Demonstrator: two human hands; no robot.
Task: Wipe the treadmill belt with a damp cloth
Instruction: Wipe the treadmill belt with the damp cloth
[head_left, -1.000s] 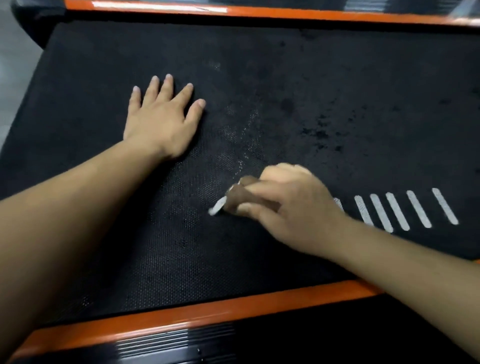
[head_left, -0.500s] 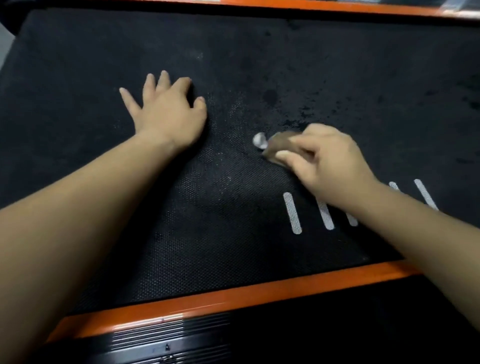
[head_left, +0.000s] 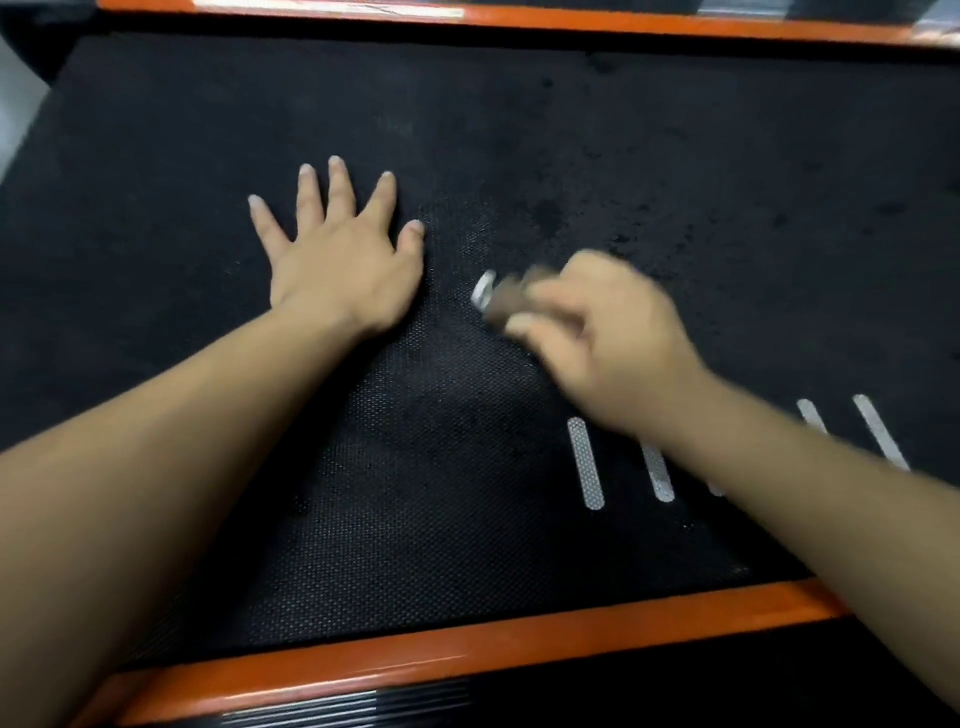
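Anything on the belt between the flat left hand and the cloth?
Nothing: the head view shows only bare black belt between the left hand and the cloth gripped by the right hand.

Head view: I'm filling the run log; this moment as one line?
left hand flat on treadmill belt | right hand grips cloth, blurred | phase wiping

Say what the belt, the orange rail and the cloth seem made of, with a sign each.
Belt: probably rubber, matte black; fine dimpled texture. Rail: glossy orange plastic or painted metal; bright reflections. Cloth: brown fabric, perhaps; bunched in the right hand, too blurred to confirm.
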